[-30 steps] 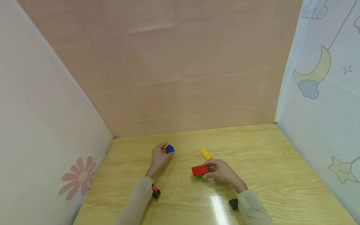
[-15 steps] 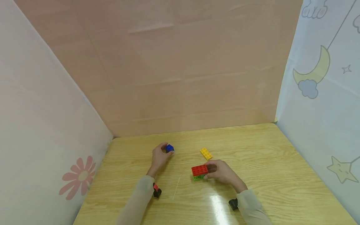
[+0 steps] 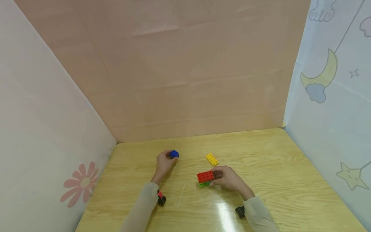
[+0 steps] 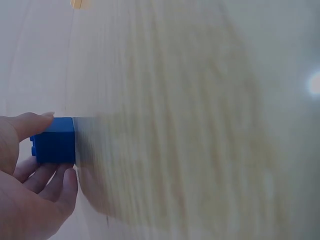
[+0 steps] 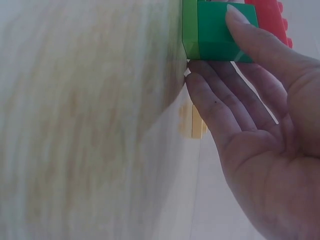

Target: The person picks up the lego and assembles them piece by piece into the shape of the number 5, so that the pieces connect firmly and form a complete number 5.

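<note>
My left hand (image 3: 164,166) pinches a blue building brick (image 3: 174,154) on the table's left side. In the left wrist view, the thumb lies along one side of that brick and the fingertips (image 4: 70,180) along the opposite side; its studs face the palm. Nearer the middle, my right hand (image 3: 230,179) grips a small stack of building bricks from its right side. A red brick (image 3: 205,176) tops the stack, a dark green brick (image 5: 220,32) sits in the middle, and a light green piece (image 5: 190,30) forms the bottom. My right thumb presses the dark green side.
A flat yellow plate brick (image 3: 212,159) lies on the wooden table (image 3: 275,161) just behind the stack. A tan panel (image 3: 185,80) closes off the back, with pale printed panels on both sides. Black wrist devices (image 3: 240,212) show at both sleeves.
The left fingers sit slightly closer round the blue brick than a second ago. The right hand and the stack keep their place; the head view has shifted slightly.
</note>
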{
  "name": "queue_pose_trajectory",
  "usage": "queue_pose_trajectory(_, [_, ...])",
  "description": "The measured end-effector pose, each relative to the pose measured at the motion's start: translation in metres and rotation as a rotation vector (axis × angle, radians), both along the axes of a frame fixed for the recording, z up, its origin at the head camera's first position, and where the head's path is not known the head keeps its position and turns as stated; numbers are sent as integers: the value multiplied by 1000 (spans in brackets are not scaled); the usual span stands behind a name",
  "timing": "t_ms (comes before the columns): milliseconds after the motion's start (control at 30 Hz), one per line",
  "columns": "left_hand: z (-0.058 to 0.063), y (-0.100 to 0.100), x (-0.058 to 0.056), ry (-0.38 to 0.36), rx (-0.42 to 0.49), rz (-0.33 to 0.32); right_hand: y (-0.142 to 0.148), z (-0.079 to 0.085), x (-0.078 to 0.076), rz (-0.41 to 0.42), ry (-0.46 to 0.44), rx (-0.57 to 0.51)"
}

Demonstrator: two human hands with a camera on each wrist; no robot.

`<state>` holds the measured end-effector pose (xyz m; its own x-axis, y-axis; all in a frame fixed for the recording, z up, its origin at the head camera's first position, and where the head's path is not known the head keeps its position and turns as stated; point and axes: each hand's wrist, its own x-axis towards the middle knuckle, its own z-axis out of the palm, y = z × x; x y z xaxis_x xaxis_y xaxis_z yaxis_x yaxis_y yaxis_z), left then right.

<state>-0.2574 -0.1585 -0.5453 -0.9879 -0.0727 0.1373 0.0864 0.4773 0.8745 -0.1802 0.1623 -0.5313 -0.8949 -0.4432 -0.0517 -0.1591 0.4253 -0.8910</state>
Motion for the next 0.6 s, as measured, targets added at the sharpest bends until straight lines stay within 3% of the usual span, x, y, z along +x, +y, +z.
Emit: queue_pose_trajectory(600, [-1, -1, -1, 29, -46, 16, 0, -1, 0, 14, -6, -16])
